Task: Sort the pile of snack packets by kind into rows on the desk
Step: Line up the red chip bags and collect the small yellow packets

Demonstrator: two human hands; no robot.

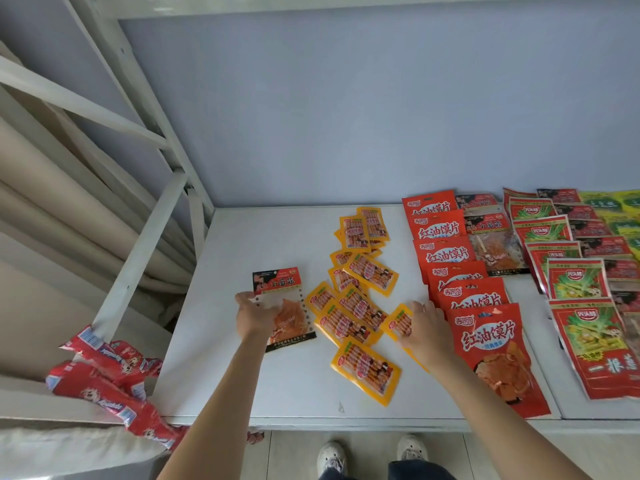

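Several small orange packets (pixel 360 306) lie loosely scattered in the middle of the white desk (pixel 259 382). My left hand (pixel 254 315) rests on a clear packet with a red and black header (pixel 280 289) left of them, fingers curled at its left edge. My right hand (pixel 427 329) lies over one orange packet (pixel 398 322) at the pile's right side. A row of large red packets (pixel 450 258) runs front to back just right of my right hand. Further right stand rows of clear red-black packets (pixel 491 237), red-green packets (pixel 568 275) and dark red ones (pixel 602 247).
A white metal ladder frame (pixel 145 237) rises at the desk's left edge. A strip of red sachets (pixel 114 386) hangs over the ledge at the front left. Yellow-green packets (pixel 623 209) lie at the far right. My shoes (pixel 367 455) show below the desk's front edge.
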